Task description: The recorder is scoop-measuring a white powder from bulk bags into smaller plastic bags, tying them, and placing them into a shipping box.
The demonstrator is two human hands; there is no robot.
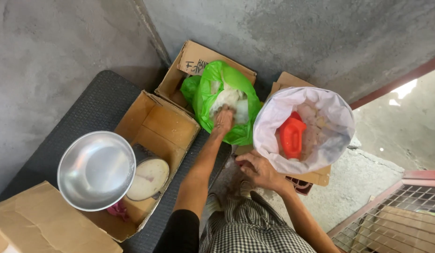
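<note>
The left hand (223,119) is pushed down into the mouth of the green plastic bag (226,98), fingers curled in among the white lumps (229,97) that fill it; whether it has closed on any of them cannot be told, since the fingertips are buried. The bag sits straight ahead of the person, in an open cardboard box (198,61) against the concrete wall (283,33), and its mouth gapes upward toward the camera. The left arm runs nearly straight from the body to the bag, so this hand is the nearer of the two by far.

The right hand (259,171) lies to the right of the green bag and closer to the body, fingers spread and half bent, resting at the lower rim of a white sack (304,129). It grips nothing that can be made out. Inside that sack stands a red plastic jug (292,136) among more pale pieces, upright, its long axis up and down.

Left of the green bag is a second cardboard box (156,140), holding a round tin (149,175), with a shiny steel bowl (96,169) on top. These boxes stand on a dark rubber mat (95,103) laid on the concrete floor (339,187) of a bare corner. Right of the white sack a metal grate (400,211) shows
</note>
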